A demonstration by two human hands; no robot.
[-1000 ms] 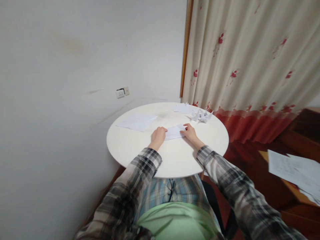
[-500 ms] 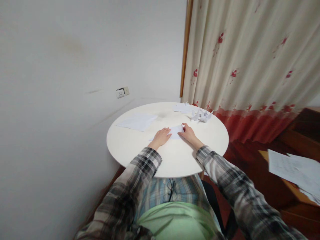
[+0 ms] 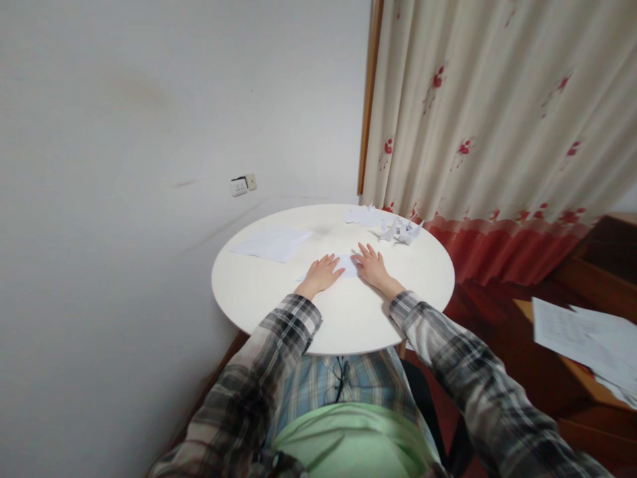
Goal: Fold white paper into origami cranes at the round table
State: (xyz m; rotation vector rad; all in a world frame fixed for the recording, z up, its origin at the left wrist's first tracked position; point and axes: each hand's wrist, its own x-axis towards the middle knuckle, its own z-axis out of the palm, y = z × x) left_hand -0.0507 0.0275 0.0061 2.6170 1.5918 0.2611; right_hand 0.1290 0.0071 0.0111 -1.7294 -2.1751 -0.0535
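A small folded white paper lies near the middle of a round white table. My left hand rests flat on its left part with the fingers spread, open. My right hand lies flat on its right part, fingers also stretched out and open. Most of the paper is hidden under the two hands. Both arms wear plaid sleeves.
A flat white sheet lies at the table's far left. Folded and crumpled paper pieces and another sheet sit at the far right rim. A floral curtain hangs behind, a wall to the left. Printed sheets lie on brown furniture at right.
The paper was folded over and is smaller. My left hand went from a fist to flat fingers, and my right hand from a pinch on the paper's edge to lying flat.
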